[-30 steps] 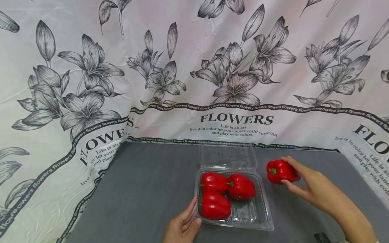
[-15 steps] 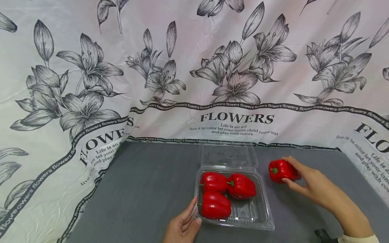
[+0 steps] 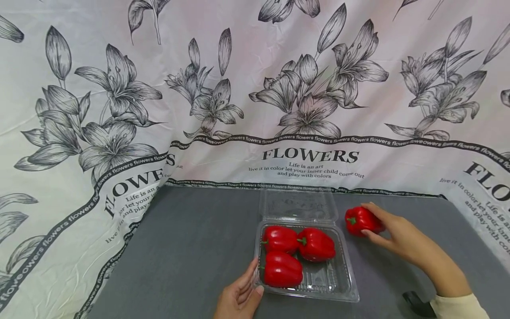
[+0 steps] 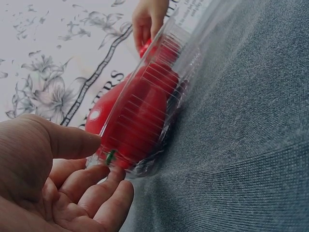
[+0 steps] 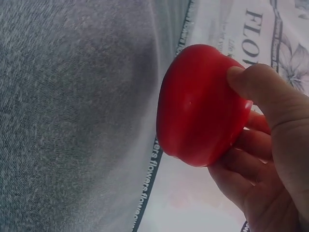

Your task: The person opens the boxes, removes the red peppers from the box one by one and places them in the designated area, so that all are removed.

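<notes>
Shifted since the earlier head frame: the right hand (image 3: 392,230) and its red pepper (image 3: 363,221), both slightly leftward, nearer the container. Left hand and container show no visible change of place.

Right hand: thumb and fingers set apart by the width of the pepper and pinching it from opposite sides. Pepper located right of the clear container (image 3: 351,279), apart from it, green stem facing left. Whether it clears the worktop (image 3: 199,239) cannot be told.

Left hand (image 3: 241,294): partly closed, thumb and fingers holding the container's near left corner.

Surroundings: the clear lid (image 3: 299,206) is folded back at the container's far side. A patterned cloth (image 3: 311,155) hangs behind the worktop. One dark object (image 3: 416,303), identity unclear, sits beside the pale right sleeve (image 3: 458,306). Standing between held pepper and container interior: the container's right wall. Ribbed container floor shows at near right.

Count: hands, two; container, one, with one lid; red peppers, four. Of these, one is in hand and three lie inside: far left pepper (image 3: 280,239), far right pepper (image 3: 316,245) and near left pepper (image 3: 283,269).
</notes>
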`<move>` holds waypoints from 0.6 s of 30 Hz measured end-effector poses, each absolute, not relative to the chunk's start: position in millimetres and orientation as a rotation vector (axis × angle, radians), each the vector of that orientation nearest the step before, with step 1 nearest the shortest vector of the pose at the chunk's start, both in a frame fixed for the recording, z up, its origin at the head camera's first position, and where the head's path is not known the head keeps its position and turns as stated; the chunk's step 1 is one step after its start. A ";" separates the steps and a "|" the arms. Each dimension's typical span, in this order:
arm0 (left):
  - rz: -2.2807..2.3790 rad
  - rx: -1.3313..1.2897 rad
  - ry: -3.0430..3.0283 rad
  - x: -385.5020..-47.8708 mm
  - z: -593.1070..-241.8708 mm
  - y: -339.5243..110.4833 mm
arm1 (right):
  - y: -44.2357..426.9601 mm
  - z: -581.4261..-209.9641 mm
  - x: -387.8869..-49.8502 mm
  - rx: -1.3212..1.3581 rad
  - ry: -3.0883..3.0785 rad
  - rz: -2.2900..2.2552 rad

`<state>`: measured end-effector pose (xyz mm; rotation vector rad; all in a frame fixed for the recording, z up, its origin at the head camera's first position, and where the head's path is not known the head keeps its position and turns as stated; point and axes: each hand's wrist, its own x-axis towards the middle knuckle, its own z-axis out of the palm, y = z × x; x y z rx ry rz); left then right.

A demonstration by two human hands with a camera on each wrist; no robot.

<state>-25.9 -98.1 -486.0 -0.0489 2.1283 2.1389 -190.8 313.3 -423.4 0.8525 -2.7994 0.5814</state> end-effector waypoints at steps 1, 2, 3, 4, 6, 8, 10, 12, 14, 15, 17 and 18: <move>2.141 -0.045 2.129 -25.8 -486.3 -98.4 | 312.2 -423.6 -192.1 0.849 -2.816 0.593; 2.143 -0.040 2.131 -25.6 -486.6 -98.6 | 311.4 -423.7 -193.5 0.852 -2.829 0.603; 2.143 -0.037 2.133 -25.4 -486.9 -98.7 | 310.9 -424.1 -194.8 0.858 -2.835 0.607; 2.145 -0.035 2.132 -25.2 -487.1 -98.8 | 310.7 -424.5 -196.0 0.863 -2.841 0.612; 2.150 -0.030 2.129 -25.1 -487.4 -99.0 | 310.3 -425.3 -198.0 0.868 -2.841 0.603; 2.150 -0.031 2.128 -25.1 -487.5 -99.0 | 310.2 -426.2 -200.1 0.866 -2.842 0.590; 2.150 -0.034 2.125 -25.4 -487.1 -99.0 | 310.2 -427.2 -202.3 0.866 -2.852 0.582; 2.149 -0.034 2.128 -25.5 -486.8 -99.0 | 309.5 -428.0 -204.1 0.856 -2.866 0.578; 2.149 -0.033 2.131 -25.5 -486.5 -98.9 | 309.0 -428.8 -206.4 0.862 -2.876 0.588; 2.148 -0.031 2.134 -25.4 -486.5 -98.8 | 308.7 -429.2 -207.4 0.864 -2.876 0.593; 2.145 -0.024 2.141 -25.1 -486.6 -98.8 | 307.8 -429.8 -209.4 0.862 -2.879 0.597; 2.145 -0.023 2.141 -25.0 -486.6 -98.9 | 307.5 -430.2 -210.7 0.869 -2.873 0.596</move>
